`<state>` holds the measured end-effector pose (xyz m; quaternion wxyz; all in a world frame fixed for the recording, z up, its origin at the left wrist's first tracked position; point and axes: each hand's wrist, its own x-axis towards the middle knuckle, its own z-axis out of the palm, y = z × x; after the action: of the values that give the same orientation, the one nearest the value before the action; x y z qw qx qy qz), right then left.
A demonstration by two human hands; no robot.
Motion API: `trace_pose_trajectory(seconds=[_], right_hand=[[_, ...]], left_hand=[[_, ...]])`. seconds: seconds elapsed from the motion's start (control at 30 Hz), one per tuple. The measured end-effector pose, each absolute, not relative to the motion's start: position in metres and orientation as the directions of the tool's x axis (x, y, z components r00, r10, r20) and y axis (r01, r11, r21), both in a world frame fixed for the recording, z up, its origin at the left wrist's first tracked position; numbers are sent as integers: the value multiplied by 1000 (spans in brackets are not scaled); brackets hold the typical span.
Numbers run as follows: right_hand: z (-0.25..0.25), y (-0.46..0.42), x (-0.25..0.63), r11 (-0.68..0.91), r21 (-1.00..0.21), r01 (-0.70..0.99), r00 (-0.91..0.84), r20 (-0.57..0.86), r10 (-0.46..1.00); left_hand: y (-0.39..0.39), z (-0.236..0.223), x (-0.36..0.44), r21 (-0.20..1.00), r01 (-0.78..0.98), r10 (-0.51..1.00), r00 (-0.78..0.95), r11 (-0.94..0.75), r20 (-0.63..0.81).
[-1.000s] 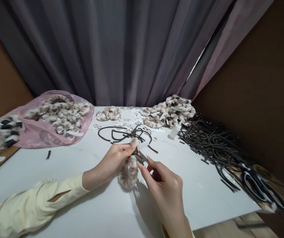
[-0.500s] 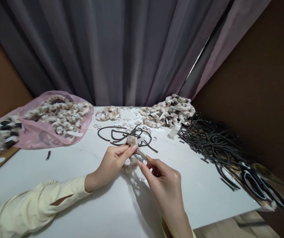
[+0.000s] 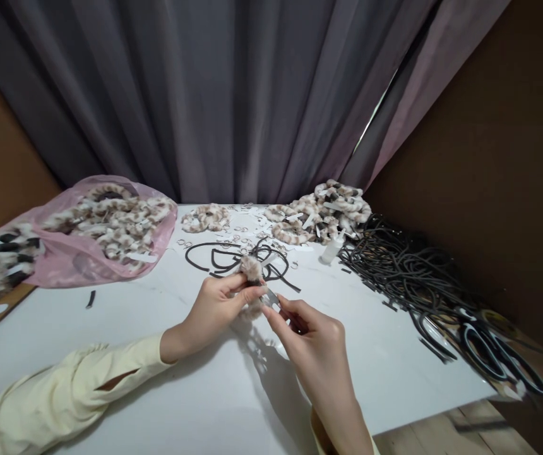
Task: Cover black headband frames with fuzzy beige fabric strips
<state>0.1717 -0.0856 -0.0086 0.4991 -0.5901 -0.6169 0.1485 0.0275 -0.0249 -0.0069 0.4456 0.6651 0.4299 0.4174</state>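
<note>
My left hand point(image 3: 217, 308) pinches a fluffy brown-and-white loop point(image 3: 251, 268) just above the middle of the table, its upper part above my fingers and its lower part below. A dark bit shows at the loop where my thumb presses. From the right, my right hand point(image 3: 316, 332) grips a small flat grey piece point(image 3: 272, 297) between thumb and fingers, its end against the loop by my left fingertips. The piece's exact kind cannot be made out. Just behind my hands lie loose black cords point(image 3: 276, 268).
On the white table point(image 3: 158, 379), a pink plastic bag point(image 3: 58, 253) of fluffy loops lies left, and a fluffy pile point(image 3: 340, 205) at the back right. Small metal rings point(image 3: 242, 229) are scattered behind. A clear bottle point(image 3: 332, 249), a black cord heap point(image 3: 394, 268) and scissors point(image 3: 484, 354) are on the right.
My left thumb has straightened and slid a little lower along the loop, and the loop has turned slightly. My right hand keeps the grey piece in nearly the same place.
</note>
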Motion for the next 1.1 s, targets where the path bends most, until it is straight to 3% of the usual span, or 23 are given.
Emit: trace_pose_trajectory(seconds=[0.3, 0.47, 0.73, 1.1], right_hand=[[-12, -90, 177, 270, -755, 598, 219, 478, 851], [-13, -90, 210, 171, -745, 645, 307, 458, 835], [-47, -87, 276, -37, -465, 884, 227, 358, 906], [-79, -86, 293, 42, -419, 907, 138, 391, 910]], left_hand=[[-18, 5, 26, 999, 19, 947, 318, 44, -48], [-7, 2, 18, 979, -47, 917, 361, 198, -168], [-6, 7, 17, 866, -120, 760, 548, 486, -350], [-5, 13, 11, 922, 9, 631, 726, 388, -273]])
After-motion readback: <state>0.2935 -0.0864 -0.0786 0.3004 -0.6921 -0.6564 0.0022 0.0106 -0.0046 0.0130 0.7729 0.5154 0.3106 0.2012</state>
